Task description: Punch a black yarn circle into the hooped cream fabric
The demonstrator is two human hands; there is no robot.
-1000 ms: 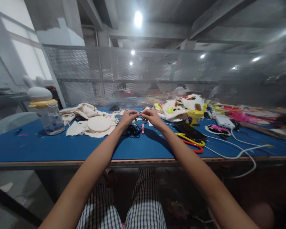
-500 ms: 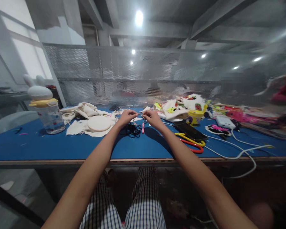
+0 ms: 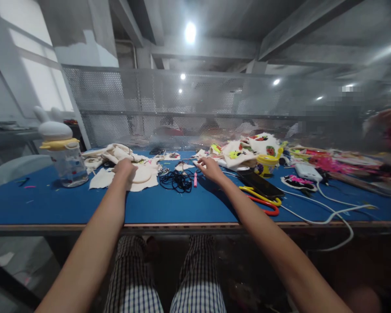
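My left hand point(image 3: 125, 168) is over the left side of a round embroidery hoop point(image 3: 142, 175) with cream cloth point(image 3: 99, 179) spread around it. Its fingers are mostly hidden behind the back of the hand, so I cannot tell whether they grip the hoop. My right hand point(image 3: 210, 168) is raised a little over the table, thumb and fingertips pinched together. Whatever is between them is too small to make out. Between the two hands lie a loose tangle of black thread point(image 3: 176, 181) and a small pink tool point(image 3: 195, 179).
At the left stands a clear bottle point(image 3: 70, 165) with a rabbit-eared lid. Right of my hands are a yellow cup point(image 3: 265, 165), a dark phone point(image 3: 259, 183), yellow and red handles point(image 3: 263, 202), a white device point(image 3: 308, 171) with cables and piled cloth point(image 3: 247, 150). A perforated screen point(image 3: 156, 104) runs behind.
My left hand has left the black thread beside my right hand and moved left to the hoop. My right hand has stayed almost in place, still pinched. The view has tilted up slightly.
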